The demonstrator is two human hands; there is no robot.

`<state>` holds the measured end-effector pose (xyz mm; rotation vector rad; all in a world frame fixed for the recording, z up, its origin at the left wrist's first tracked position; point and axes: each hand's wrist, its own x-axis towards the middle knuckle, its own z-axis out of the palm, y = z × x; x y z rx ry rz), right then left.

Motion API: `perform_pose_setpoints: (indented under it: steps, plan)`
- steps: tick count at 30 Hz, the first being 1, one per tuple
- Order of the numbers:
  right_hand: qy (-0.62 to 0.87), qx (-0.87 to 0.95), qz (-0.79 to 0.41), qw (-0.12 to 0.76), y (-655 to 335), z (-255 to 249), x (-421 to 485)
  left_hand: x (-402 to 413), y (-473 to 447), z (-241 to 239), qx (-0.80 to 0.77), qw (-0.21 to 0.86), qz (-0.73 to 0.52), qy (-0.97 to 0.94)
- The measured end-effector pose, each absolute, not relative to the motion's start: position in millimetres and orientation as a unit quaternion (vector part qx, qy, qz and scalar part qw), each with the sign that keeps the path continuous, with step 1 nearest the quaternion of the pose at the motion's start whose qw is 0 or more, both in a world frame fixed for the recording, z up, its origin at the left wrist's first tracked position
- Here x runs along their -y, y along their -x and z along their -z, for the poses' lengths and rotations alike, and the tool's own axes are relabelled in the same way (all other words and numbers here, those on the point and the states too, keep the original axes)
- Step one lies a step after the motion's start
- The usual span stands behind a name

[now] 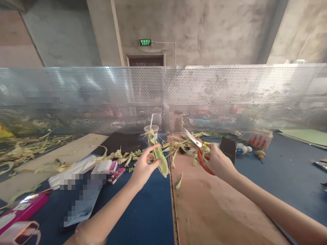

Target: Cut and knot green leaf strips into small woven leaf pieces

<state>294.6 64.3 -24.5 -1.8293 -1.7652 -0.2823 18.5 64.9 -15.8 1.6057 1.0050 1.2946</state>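
Free room over the near brown board (204, 211), scissors (198, 144) and perforated panel (204, 88) in the way beyond

From the head camera I see the left hand (143, 167) pinching a pale green leafy strip (161, 162) between thumb and fingers, near the left edge of a brown board (201, 207). The right hand (217, 160) grips red-handled scissors (198, 143), tips angled away and leftward. A small leaf scrap (179, 182) lies on the board. Beyond, I make out a clear cup (147, 129) with a straw (151, 119), and a perforated metal screen (217, 86) spanning my view.
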Motion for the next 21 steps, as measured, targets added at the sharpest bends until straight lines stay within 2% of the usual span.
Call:
perform_pose_setpoints:
  steps: [5,7,13,16,19,21]
  plan:
    - [0.597,0.747,0.266,0.124,-289.9,31.7,-67.3,-67.8,-16.7,21.0,-0.406,0.423,-0.521,-0.620]
    - [0.581,0.748,0.307,0.094,-292.1,31.5,-67.5,-68.1,-16.2,22.0,-0.402,0.433,-0.515,-0.621]
    - [0.590,0.727,0.320,0.145,-300.0,18.6,-68.3,-67.4,-17.2,23.5,-0.406,0.434,-0.507,-0.624]
    - [0.572,0.755,0.272,0.171,-301.2,13.9,-68.5,-67.5,-18.5,26.0,-0.398,0.447,-0.512,-0.617]
    - [0.563,0.771,0.219,0.202,-299.1,14.1,-66.4,-65.6,-21.0,27.8,-0.376,0.497,-0.496,-0.604]
    - [0.552,0.780,0.226,0.192,-295.2,16.6,-63.9,-62.8,-24.1,28.5,-0.350,0.544,-0.476,-0.595]
